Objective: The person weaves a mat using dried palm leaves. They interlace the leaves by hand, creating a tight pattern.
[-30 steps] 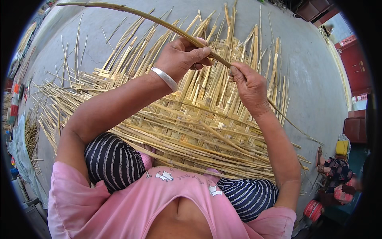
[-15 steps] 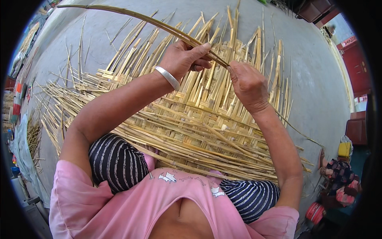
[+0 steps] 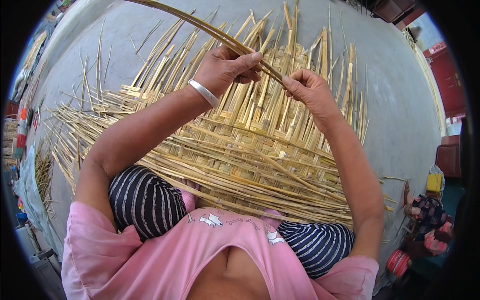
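Two long split reed strips (image 3: 200,23) run from beyond the top edge down to the right, through both hands. My left hand (image 3: 230,69), a silver bangle on its wrist, is closed round them with the thumb on top. At their near end my right hand (image 3: 309,92) pinches the strips between thumb and fingers; the tip is partly hidden there. Below both hands a half-woven reed mat (image 3: 240,130) lies on the floor, its long unwoven ends fanning out at the far side and to the left.
Loose reeds (image 3: 235,192) lie across the mat's near part, in front of my striped knees (image 3: 147,202). Grey concrete floor (image 3: 400,100) surrounds the mat. At the right are a red cabinet (image 3: 446,82) and another person (image 3: 425,215). Pale plastic sheeting (image 3: 32,185) lies left.
The strips have shifted rightward and steepened, so their far end has left the picture. My right hand has turned, its thumb now showing on top. The left hand has moved slightly.
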{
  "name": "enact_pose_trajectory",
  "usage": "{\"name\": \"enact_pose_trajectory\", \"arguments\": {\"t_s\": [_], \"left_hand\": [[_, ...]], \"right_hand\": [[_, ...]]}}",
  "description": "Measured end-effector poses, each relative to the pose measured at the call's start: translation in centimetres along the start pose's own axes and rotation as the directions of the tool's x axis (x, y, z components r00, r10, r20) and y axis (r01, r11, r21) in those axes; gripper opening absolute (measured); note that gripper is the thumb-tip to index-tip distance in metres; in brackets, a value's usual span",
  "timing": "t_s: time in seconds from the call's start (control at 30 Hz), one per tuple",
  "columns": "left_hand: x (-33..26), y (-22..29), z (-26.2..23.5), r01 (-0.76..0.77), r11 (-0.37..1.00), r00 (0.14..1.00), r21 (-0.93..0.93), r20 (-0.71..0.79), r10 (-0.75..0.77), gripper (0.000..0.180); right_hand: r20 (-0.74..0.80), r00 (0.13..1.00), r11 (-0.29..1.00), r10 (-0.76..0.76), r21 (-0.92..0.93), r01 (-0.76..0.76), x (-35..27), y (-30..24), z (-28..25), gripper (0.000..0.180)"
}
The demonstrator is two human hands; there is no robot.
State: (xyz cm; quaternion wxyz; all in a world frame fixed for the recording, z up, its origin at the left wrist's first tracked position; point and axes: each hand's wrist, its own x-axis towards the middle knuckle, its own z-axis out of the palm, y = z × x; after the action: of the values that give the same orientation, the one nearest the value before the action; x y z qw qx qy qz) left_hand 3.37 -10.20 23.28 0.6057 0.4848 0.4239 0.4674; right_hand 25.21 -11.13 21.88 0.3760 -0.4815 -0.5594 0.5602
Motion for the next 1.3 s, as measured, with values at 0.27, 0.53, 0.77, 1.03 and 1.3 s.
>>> {"name": "enact_pose_trajectory", "arguments": {"t_s": [0.27, 0.53, 0.77, 1.03, 1.3], "left_hand": [[0.9, -0.5, 0.0, -0.037, 0.998, 0.99, 0.047, -0.131, 0.043, 0.026], [2.1, -2.0, -0.2, -0.194, 0.978, 0.966, 0.079, -0.157, 0.205, 0.025], [2.2, -0.8, -1.1, 0.095, 0.954, 0.985, -0.285, -0.112, -0.132, 0.018], [2.4, -0.6, -4.2, 0.037, 0.967, 0.975, -0.253, -0.204, -0.091, 0.019], [2.1, -0.2, -5.0, 0.051, 0.949, 0.961, -0.311, -0.243, -0.131, 0.018]], "right_hand": [[-0.03, 0.997, 0.996, -0.075, -0.047, 0.073, -0.7, -2.0, 1.4, 0.021], [-0.043, 0.996, 0.978, -0.076, -0.196, 0.066, -1.1, -2.9, 3.2, 0.021], [-0.06, 0.991, 0.937, -0.117, -0.336, 0.09, -0.8, -1.8, 1.3, 0.023], [-0.102, 0.994, 0.911, -0.034, -0.413, -0.011, -1.8, 0.4, -0.9, 0.021], [-0.147, 0.989, 0.885, -0.028, -0.464, -0.044, -3.3, 1.3, -2.1, 0.023]]}}
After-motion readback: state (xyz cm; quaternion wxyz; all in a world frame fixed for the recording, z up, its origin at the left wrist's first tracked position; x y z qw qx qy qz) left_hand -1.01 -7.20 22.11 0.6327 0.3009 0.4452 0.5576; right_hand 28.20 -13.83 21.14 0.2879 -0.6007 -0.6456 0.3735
